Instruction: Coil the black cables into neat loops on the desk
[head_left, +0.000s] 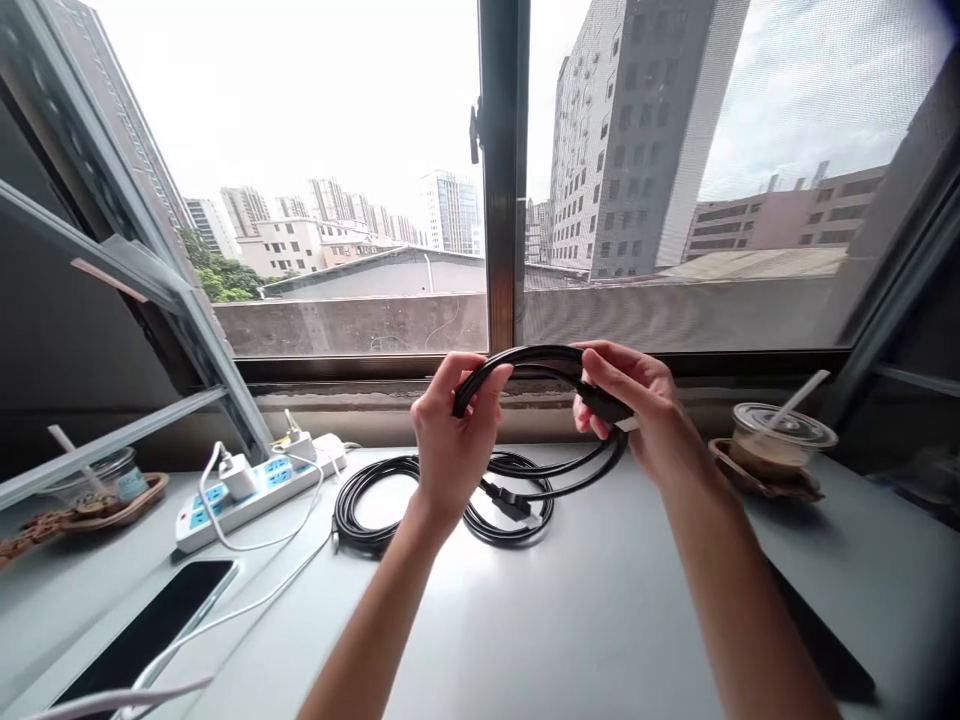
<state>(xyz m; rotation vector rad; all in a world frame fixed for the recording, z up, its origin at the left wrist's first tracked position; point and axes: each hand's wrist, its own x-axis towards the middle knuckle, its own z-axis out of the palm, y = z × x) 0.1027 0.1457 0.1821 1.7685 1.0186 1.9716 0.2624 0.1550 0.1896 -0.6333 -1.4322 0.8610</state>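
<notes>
Above the table, both hands grip a black cable (541, 354) bent into a loop. My left hand (456, 425) has its fingers closed round the cable's left bend. My right hand (637, 395) is shut round the right side, with a dark plug (606, 403) of the cable at its fingers. A lower stretch of black cable hangs below, and a black connector (510, 502) shows near a coil (517, 538) on the table. Another black cable coil (345, 515) lies to the left, partly hidden behind my left forearm.
At left are a white power strip (262, 487) with chargers, a white cord (247, 603) and a phone (150, 625). A lidded cup (776, 440) with a straw stands at right in a brown holder. A dark flat object (821, 640) lies by my right forearm. Windows rise behind.
</notes>
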